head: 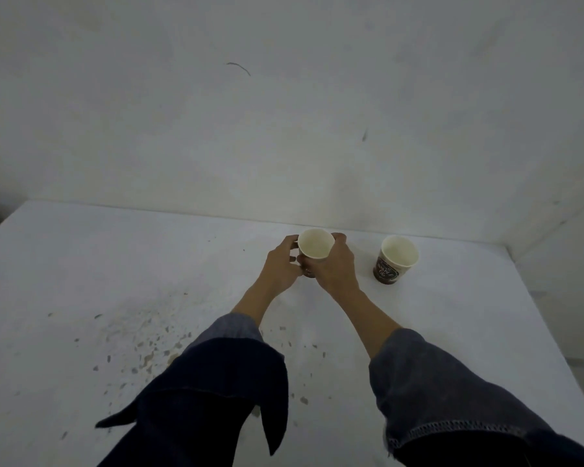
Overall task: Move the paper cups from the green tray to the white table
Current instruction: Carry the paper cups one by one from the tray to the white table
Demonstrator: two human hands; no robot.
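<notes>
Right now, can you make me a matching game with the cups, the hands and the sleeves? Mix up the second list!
Things:
1. held cup
2. free cup
3. left hand
4. sleeves

Clues:
A. dark blue cloth, near the bottom of the picture
B. stands alone on the white table, nobody touching it
C. has a hand on each side, the right hand being one
D. curls round the cup's left side

Pairs: 1-C, 2-B, 3-D, 4-A
</notes>
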